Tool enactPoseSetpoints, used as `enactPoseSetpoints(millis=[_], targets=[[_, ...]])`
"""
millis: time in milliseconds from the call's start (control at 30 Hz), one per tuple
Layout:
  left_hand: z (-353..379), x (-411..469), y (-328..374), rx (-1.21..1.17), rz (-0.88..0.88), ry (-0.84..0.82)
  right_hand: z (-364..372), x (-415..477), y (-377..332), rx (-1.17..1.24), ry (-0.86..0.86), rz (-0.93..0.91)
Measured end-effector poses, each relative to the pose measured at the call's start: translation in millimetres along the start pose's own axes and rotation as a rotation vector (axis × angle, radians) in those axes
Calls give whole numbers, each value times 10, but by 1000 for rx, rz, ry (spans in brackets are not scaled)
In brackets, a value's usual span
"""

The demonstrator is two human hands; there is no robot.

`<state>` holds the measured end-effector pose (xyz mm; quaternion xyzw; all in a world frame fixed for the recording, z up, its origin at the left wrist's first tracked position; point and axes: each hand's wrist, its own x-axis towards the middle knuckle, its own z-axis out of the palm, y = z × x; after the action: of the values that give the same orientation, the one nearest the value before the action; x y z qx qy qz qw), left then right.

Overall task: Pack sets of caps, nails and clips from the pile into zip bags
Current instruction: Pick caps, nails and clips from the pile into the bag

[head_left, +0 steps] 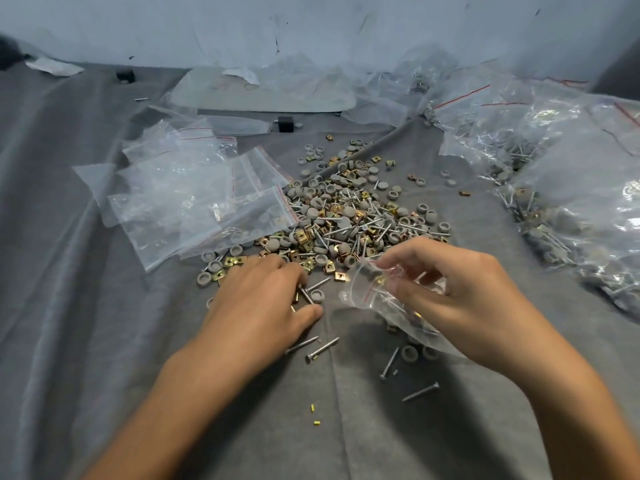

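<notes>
At the pile's (346,220) near edge, a zip bag (360,299) is pinched by the right hand (464,299), mouth turned leftward, presumably for loading; nails (305,294) are gripped by the left hand (256,299) just beside it.

pile (349,216) takes the middle of the tabletop (69,254). empty zip bags (194,202) overlap its left edge, filled bags (571,188) wall off the right side from the back to near the front. left hand (256,299) pinches a nail (306,295) at the pile's near edge; right hand (460,292) holds a zip bag (374,299) just beside it, narrow gap between them. loose nails (322,348) litter the near strip. open cloth: far left, and near centre between the forearms. a flat board (263,95) and plastic clutter the back
</notes>
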<state>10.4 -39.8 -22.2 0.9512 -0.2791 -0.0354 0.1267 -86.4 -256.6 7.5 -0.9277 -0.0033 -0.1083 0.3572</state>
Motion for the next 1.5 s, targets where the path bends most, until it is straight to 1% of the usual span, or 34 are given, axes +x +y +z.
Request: enactPoseSetpoints(millis=[100, 300, 433, 567, 833, 1000, 1200, 1400, 1500], targets=[[7, 57, 29, 40, 31, -3, -14, -5, 21, 24, -7, -16], [-56, 180, -51, -84, 7, -94, -63, -23, 40, 67, 1, -44], [-18, 208, -55, -137, 9, -69, -91, -34, 37, 87, 11, -63], [54, 198, -79, -157, 22, -28, -85, -26, 65, 78, 0, -43], [79, 119, -139, -42, 76, 15, -59, -6, 60, 36, -30, -48], [70, 61, -56, -24, 35, 94, -52, -8, 50, 40, -18, -35], [95, 11, 52, 133, 24, 131, -52, -12, 51, 42, -31, 3], [92, 14, 29, 5, -31, 131, -61, -23, 37, 40, -32, 2], [41, -30, -22, -126, -25, 180, -61, -28, 40, 38, -32, -1]])
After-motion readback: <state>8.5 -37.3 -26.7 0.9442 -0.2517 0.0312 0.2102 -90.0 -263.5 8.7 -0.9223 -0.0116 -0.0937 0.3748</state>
